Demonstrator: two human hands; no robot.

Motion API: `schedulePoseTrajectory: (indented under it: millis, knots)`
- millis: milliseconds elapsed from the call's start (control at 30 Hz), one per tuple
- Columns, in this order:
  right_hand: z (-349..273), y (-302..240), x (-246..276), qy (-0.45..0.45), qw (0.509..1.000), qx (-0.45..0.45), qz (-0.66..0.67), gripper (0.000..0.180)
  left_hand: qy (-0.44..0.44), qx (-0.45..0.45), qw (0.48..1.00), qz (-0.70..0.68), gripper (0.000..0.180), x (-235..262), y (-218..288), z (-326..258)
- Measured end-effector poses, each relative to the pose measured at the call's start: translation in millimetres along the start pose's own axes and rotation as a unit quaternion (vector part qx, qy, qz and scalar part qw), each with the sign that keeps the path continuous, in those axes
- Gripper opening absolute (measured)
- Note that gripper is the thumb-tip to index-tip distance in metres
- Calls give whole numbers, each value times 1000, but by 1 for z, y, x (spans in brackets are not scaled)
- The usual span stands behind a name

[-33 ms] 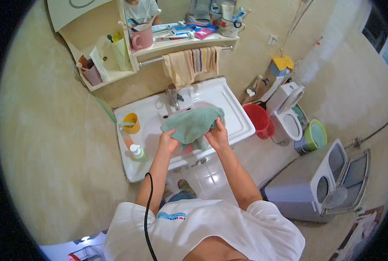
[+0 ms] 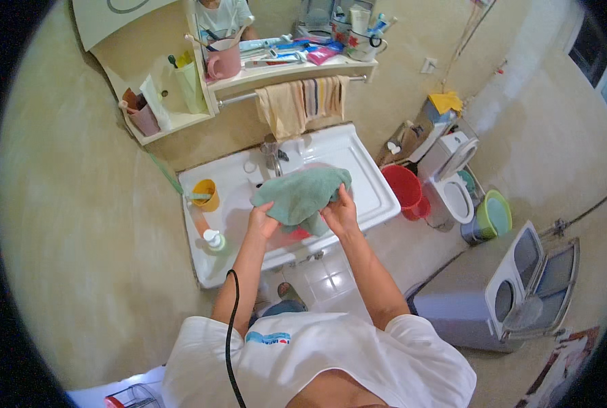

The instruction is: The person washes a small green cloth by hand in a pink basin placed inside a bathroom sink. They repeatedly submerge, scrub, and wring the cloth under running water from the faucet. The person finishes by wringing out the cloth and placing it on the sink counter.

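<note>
At far left, set on a cream wall shelf (image 2: 188,124), a small mauve cup (image 2: 145,121) and, to its right, a tall pale green cup (image 2: 191,88). Lower down, on the left side of the white sink (image 2: 211,273), a yellow cup (image 2: 208,201) and, nearer the body, an upright pump bottle (image 2: 214,239) with a white top. Up on the ledge, a pink mug (image 2: 225,62) with handles sticking out. Next along, the left grip (image 2: 263,221), pinching the near left edge of a green cloth (image 2: 302,194), other fingers mostly hidden by it. Held up over the basin between both hands, the cloth, with one fold hanging on the near side; under it, something pink, too covered to tell. Just behind, a metal faucet (image 2: 272,153); higher, a striped beige towel (image 2: 280,109) hung over a rail. Then the right grip (image 2: 342,214), pinching the cloth's right end between thumb and fingers. Beyond the sink, on the floor, a red bucket (image 2: 403,187), then a yellow-green bucket (image 2: 483,219); farther right, a grey washing machine (image 2: 453,296), lid raised.
</note>
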State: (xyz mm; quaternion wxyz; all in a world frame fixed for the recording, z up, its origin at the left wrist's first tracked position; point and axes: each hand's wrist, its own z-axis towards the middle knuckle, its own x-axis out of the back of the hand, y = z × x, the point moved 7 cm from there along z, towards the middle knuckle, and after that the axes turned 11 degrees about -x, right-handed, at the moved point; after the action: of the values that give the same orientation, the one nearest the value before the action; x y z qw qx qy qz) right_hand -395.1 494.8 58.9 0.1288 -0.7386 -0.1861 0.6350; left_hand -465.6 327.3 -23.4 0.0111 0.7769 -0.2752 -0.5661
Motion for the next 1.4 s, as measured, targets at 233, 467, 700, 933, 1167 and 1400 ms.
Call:
schedulePoseTrajectory:
  millis: [233,467,700,933,1167,1400]
  knots:
    - [69,-9,46,40,998,-24,-46,42,-14,12,1000,-17,41,4,9,67]
    - [94,-15,128,151,944,-47,-289,38,52,-30,998,22,42,10,3,87]
    - [121,-11,168,117,811,-177,-545,33,64,-55,996,-30,39,68,-12,118]
    - [138,8,144,-171,553,-180,-795,58,160,-143,975,-55,31,104,-40,112]
    - [183,21,145,-182,630,-97,-749,27,132,-210,964,95,30,54,-68,102]
    - [202,-2,193,-37,841,-226,-490,13,75,-200,936,280,32,58,-52,93]
